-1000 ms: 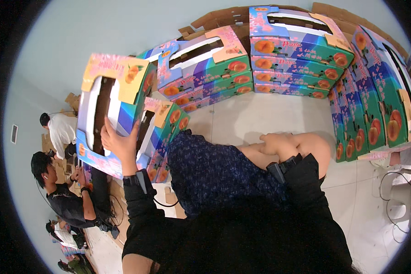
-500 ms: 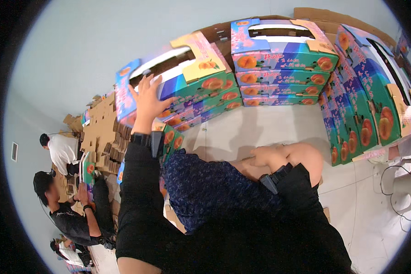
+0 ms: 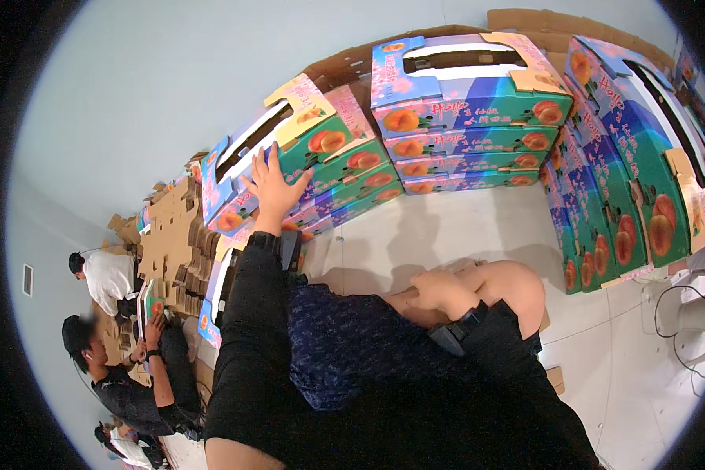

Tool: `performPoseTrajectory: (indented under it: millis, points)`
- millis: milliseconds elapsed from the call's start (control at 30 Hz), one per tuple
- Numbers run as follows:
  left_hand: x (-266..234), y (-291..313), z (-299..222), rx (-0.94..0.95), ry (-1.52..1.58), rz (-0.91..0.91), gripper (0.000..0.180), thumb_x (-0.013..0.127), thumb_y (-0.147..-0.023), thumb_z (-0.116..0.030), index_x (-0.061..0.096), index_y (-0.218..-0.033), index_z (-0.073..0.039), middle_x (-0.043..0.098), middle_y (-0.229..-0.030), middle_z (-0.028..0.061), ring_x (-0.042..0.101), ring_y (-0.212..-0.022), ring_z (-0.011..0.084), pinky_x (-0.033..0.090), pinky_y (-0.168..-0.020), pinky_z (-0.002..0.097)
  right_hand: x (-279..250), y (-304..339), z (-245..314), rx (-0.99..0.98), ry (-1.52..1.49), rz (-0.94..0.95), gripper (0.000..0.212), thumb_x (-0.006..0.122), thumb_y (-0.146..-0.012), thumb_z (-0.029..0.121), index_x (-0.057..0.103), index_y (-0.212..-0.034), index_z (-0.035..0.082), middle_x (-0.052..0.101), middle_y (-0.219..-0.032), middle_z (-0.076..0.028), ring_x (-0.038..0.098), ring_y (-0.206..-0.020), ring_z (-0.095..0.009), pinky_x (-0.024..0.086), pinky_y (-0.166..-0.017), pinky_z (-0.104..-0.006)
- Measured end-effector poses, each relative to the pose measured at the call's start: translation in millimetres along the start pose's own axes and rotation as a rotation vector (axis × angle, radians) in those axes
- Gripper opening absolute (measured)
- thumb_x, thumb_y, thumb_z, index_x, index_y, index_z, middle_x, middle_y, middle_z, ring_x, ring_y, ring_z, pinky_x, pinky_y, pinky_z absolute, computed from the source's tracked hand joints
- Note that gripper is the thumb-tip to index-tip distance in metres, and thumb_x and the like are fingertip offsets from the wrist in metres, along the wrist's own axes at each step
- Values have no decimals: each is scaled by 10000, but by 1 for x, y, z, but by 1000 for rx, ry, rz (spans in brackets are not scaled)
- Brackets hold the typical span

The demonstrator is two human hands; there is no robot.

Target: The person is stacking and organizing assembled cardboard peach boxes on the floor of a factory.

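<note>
My left hand (image 3: 274, 190) is open with its fingers spread against the front of a colourful peach-printed carton (image 3: 305, 145). This carton has a long handle slot in its top. It rests on the left stack, shifted sideways so that part of the carton below (image 3: 360, 117) shows at its right end. My right hand (image 3: 444, 292) lies on my bent bare leg, holding nothing, its fingers loosely stretched out and partly hard to see. Dark patterned cloth (image 3: 345, 337) covers my lap.
More peach cartons stand stacked in the middle (image 3: 470, 110) and at the right (image 3: 642, 164). Flat brown cardboard (image 3: 168, 227) is piled at the left, near several people, one handling a carton (image 3: 152, 309). A black cable (image 3: 674, 335) hangs at the right.
The top carton has moved left and lower on the left stack. My left hand has slid from its upper edge to its front face. My right hand stays on my leg.
</note>
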State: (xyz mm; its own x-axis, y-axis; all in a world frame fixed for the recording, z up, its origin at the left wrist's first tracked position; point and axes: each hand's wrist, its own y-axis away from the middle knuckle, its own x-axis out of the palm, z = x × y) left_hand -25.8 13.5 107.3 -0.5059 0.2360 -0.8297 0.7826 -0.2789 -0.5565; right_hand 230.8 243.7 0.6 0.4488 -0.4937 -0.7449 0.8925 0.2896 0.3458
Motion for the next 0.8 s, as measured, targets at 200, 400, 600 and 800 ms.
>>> performPoseTrajectory:
  millis: [200,400,600,800]
  points:
    - [12,10,-3,77,49,-236,888,723,-687,-604,458,-1364,-92,380,-1422,197,321,-1339,343,71,-1073,599,0,1,4,-64,-40,-33,395,624,-809,352,650,-1018,17,668,-972,-206,626,-922,-399,497,-813,-468]
    - [-2,29,-7,173,85,-239,819,739,-717,-539,476,-1345,-84,414,-1409,158,349,-1322,313,124,-1075,533,-9,7,10,-29,-44,-16,402,603,-820,365,655,-1001,10,669,-957,-199,627,-928,-391,501,-803,-462]
    - [-7,29,-12,216,74,-277,770,752,-732,-489,495,-1312,-54,447,-1383,148,391,-1269,307,164,-1059,482,-2,4,8,-34,-43,-28,385,600,-820,353,653,-989,10,666,-957,-205,625,-922,-386,498,-806,-462]
    - [9,16,-15,222,213,-268,800,771,-673,-534,534,-1286,-78,450,-1374,147,381,-1283,309,177,-1040,485,-2,4,9,-64,-64,-21,385,620,-810,332,639,-1011,4,654,-997,-214,613,-951,-385,486,-826,-458]
